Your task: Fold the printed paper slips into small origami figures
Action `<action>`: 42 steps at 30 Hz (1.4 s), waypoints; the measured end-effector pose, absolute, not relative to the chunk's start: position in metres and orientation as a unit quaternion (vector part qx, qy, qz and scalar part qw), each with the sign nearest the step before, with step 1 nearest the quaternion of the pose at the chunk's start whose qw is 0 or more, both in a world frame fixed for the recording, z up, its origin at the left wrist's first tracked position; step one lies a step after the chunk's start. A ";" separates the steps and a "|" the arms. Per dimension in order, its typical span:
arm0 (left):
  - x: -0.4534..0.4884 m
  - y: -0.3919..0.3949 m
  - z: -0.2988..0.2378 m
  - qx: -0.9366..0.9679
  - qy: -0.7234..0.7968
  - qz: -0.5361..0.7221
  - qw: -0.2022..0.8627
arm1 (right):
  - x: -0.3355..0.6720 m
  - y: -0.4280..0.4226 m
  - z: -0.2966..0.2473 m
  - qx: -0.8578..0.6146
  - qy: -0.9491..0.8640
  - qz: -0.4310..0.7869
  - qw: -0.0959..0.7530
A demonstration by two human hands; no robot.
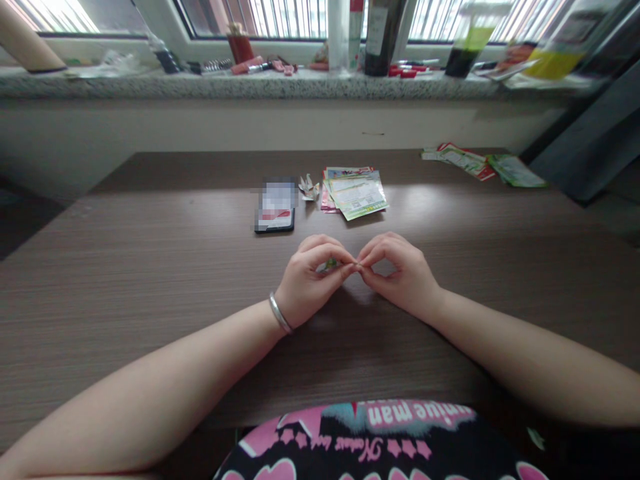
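Note:
My left hand (310,280), with a silver bangle at the wrist, and my right hand (407,273) meet fingertip to fingertip above the brown table (200,293). Thumb and index finger of each are pinched together at one spot. A small bit of green-and-white printed paper (330,264) shows inside the curl of my left fingers; most of it is hidden. Just beyond lies a stack of colourful printed paper sheets (359,197). Beside the stack sits a small folded paper piece (309,189) with pointed ends. A phone (277,205) rests left of it, its screen blurred.
More printed papers (467,161) lie at the table's back right corner. Behind the table, a speckled stone windowsill (200,85) carries a dark bottle (379,40), a cup of yellow-green and dark liquid (467,50), and small clutter. A dark grey object (595,133) stands at the right.

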State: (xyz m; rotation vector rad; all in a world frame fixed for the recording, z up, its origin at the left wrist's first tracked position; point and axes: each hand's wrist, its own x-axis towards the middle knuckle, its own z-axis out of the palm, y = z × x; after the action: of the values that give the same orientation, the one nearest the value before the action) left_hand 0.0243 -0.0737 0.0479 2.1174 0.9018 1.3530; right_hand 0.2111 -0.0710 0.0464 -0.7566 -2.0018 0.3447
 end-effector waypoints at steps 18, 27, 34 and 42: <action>0.018 -0.066 0.040 0.786 0.319 0.516 0.121 | 0.216 -0.070 0.044 -0.346 -0.771 0.217 0.488; 0.017 -0.064 0.042 0.802 0.290 0.520 0.050 | 0.218 -0.071 0.048 -0.359 -0.779 0.158 0.488; 0.019 -0.062 0.041 0.796 0.283 0.532 0.058 | 0.220 -0.069 0.043 -0.357 -0.758 0.205 0.505; 0.019 -0.066 0.044 0.809 0.299 0.498 0.087 | 0.221 -0.069 0.051 -0.343 -0.788 0.162 0.486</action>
State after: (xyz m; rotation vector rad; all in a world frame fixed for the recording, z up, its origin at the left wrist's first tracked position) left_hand 0.0191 -0.0658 0.0445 2.4106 0.8909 1.4851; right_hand 0.2208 -0.0694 0.0507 -0.8339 -1.9168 0.3934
